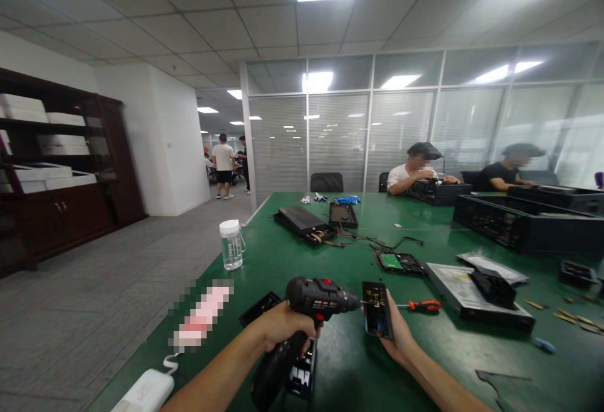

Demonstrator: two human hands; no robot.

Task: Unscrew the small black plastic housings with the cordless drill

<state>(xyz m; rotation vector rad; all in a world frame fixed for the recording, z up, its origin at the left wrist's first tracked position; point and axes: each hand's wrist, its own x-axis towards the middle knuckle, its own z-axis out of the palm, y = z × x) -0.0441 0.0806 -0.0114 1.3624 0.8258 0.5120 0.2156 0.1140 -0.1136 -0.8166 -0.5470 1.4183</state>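
My left hand (pixel 279 330) is closed round the grip of a black cordless electric screwdriver (pixel 321 299). Its bit points right and touches the top of a small black rectangular module (pixel 376 309). My right hand (pixel 401 336) holds that module upright from behind, above the green table (pixel 358 361). A black open part (pixel 302 374) lies on the table under the tool's handle.
An orange-handled screwdriver (pixel 425 305) lies just right of the module. Black cases, circuit boards and cables (pixel 396 261) are spread across the table, with a clear bottle (pixel 231 245) near its left edge. Two people sit at the far end; others stand in the corridor.
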